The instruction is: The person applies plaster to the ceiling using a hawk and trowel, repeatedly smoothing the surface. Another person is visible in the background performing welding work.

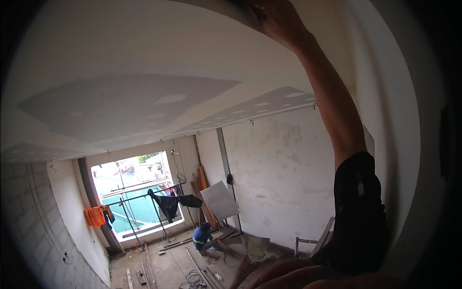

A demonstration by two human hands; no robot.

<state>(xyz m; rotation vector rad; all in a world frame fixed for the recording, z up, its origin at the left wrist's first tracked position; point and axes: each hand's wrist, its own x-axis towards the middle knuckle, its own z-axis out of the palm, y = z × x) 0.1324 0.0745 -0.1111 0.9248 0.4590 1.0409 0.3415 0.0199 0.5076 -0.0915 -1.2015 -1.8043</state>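
My right arm, in a black sleeve, reaches up to the ceiling (pixel 144 53). At the top edge of the picture my right hand (pixel 279 21) is bent closed around something dark, mostly cut off by the frame. Low in front of me is my left hand (pixel 288 275), partly seen and dim. Its fingers appear curled at a thin grey plate (pixel 256 244) with lumpy pale material along its near edge. The hand's grip underneath stays hidden. Grey patches and lighter smears mark the ceiling boards.
Far below, a person (pixel 203 238) in blue crouches on the floor among pipes, boards and coiled cable (pixel 195 279). Clothes (pixel 168 204) hang on a rail before the window opening (pixel 132 180). A grey board (pixel 220 201) leans by the plastered wall (pixel 284 168); a pale wall stands close at right.
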